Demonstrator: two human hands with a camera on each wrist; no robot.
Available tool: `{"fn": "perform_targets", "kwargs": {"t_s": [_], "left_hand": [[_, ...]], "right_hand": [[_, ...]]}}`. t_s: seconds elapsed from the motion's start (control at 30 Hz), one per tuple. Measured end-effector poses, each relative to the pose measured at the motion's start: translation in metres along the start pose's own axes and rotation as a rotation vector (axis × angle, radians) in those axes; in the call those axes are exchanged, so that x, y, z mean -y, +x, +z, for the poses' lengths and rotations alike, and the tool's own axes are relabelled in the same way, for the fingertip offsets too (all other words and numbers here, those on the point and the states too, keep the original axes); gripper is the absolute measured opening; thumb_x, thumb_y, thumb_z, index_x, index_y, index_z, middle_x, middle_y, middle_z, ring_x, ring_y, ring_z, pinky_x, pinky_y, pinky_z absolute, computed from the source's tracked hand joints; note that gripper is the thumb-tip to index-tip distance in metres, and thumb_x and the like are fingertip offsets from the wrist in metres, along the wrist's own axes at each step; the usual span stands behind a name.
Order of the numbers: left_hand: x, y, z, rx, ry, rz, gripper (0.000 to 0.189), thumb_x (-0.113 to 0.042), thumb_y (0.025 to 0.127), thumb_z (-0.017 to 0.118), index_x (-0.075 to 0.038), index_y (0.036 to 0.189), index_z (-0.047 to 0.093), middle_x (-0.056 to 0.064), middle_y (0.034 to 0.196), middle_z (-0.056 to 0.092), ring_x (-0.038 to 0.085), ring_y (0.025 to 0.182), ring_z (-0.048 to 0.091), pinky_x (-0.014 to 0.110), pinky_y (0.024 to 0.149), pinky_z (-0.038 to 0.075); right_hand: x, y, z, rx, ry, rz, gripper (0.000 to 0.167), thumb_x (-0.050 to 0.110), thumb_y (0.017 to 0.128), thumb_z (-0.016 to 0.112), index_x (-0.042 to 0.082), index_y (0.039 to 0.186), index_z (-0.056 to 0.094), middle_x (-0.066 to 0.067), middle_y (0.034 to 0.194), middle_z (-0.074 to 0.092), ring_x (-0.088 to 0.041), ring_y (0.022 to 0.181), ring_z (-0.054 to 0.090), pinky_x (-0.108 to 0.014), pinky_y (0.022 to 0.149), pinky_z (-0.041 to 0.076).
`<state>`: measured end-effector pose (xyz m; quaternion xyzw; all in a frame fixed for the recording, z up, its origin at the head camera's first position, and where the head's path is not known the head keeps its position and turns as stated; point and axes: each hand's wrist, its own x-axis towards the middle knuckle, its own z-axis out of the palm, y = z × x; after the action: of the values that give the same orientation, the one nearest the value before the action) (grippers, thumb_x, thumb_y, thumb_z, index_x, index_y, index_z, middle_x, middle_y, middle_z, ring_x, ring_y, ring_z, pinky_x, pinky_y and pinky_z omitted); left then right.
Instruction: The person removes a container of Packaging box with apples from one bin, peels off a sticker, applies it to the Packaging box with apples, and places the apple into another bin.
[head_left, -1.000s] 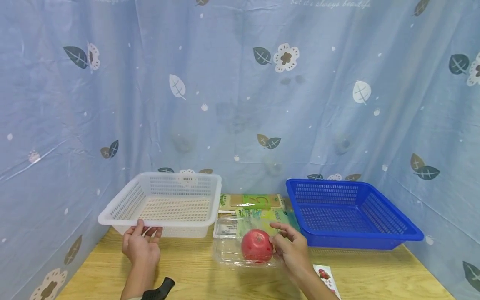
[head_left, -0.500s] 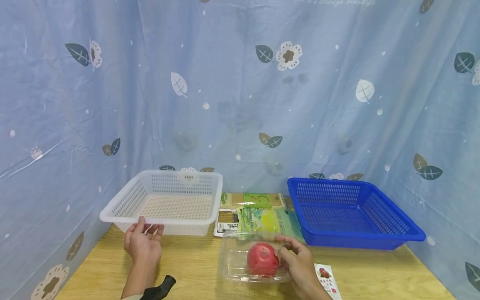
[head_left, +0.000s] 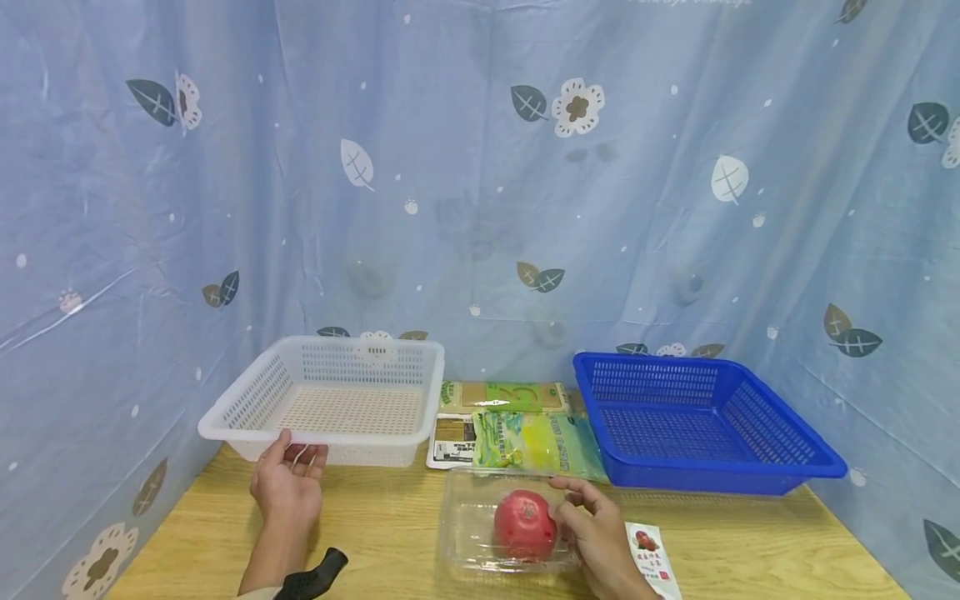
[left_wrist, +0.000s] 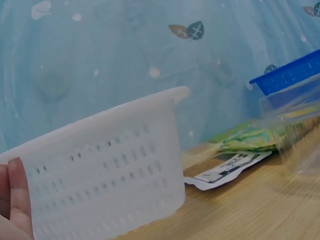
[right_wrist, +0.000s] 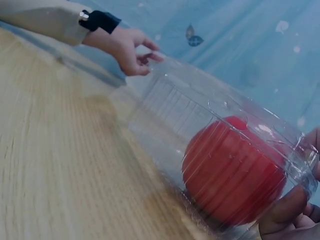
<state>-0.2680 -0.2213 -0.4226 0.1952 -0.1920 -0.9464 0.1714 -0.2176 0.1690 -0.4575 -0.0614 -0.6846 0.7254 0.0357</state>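
One red fruit [head_left: 525, 527] sits inside a clear plastic box [head_left: 468, 529] on the near side of the wooden table [head_left: 382, 521], a little right of the middle. It lies toward the box's right end, close to your right hand [head_left: 597, 533], so its weight probably stays near your grip and leaves the left end lighter. Your right hand pinches the right end wall between thumb and fingers, which seems a fair way to steer something thin and slick without pressing on the fruit. You cannot tell from these views whether the underside of the box touches the table.

Well to the left, your left hand [head_left: 288, 490] grips the near rim of the white basket [head_left: 371, 455], thumb over the edge and fingers curled below against the wall; that likely keeps so light a basket steady.

Between the two baskets, the flat packets lie together: a white packet [head_left: 453, 452] just right of the white basket, a green-and-yellow packet [head_left: 536, 442] overlapping its right side, and a long brown-and-green packet [head_left: 510, 395] at the far side by the curtain [head_left: 450, 183]. The blue basket [head_left: 708, 475] stands far right, leaving your right arm room. Just right of your right wrist lies a printed card [head_left: 650, 557], its near end cut off by the view.
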Motion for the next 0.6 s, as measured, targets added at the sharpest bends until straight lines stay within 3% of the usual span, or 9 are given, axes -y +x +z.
{"fn": "perform_targets", "kwargs": {"t_s": [0.1,0.2,0.47,0.6], "left_hand": [[0.003,-0.001,-0.002,0.005,0.026,0.011,0.019,-0.014,0.093,0.075,-0.011,0.095,0.057,0.003,0.083,0.055,0.018,0.073,0.056,0.031,0.076,0.059],[0.015,-0.004,-0.006,0.016,0.099,0.077,0.018,-0.011,0.092,0.076,-0.011,0.090,0.057,0.002,0.080,0.056,0.016,0.068,0.055,0.028,0.069,0.056],[0.062,-0.015,-0.014,0.116,0.429,0.232,0.020,-0.005,0.092,0.073,-0.011,0.082,0.056,-0.003,0.068,0.057,0.010,0.059,0.056,0.024,0.057,0.051],[0.078,-0.020,-0.017,0.203,0.596,0.233,0.017,0.002,0.091,0.069,-0.006,0.090,0.054,-0.003,0.070,0.057,0.009,0.058,0.057,0.021,0.053,0.052]], "right_hand": [[-0.001,-0.002,-0.001,0.001,0.005,-0.015,0.044,-0.002,0.080,0.064,0.001,0.124,0.064,-0.009,0.089,0.048,-0.011,0.053,0.043,-0.021,0.042,0.035],[-0.002,-0.004,-0.002,0.009,0.007,-0.027,0.045,0.000,0.082,0.066,0.002,0.127,0.063,-0.009,0.093,0.047,-0.009,0.052,0.041,-0.021,0.040,0.034],[-0.004,-0.006,-0.006,0.021,0.004,-0.042,0.049,0.003,0.089,0.065,0.008,0.136,0.055,-0.007,0.089,0.051,-0.008,0.049,0.038,-0.021,0.038,0.031],[-0.001,-0.005,-0.009,0.007,-0.045,-0.061,0.044,0.008,0.095,0.063,0.007,0.138,0.053,-0.007,0.090,0.056,-0.008,0.051,0.040,-0.021,0.039,0.032]]}}
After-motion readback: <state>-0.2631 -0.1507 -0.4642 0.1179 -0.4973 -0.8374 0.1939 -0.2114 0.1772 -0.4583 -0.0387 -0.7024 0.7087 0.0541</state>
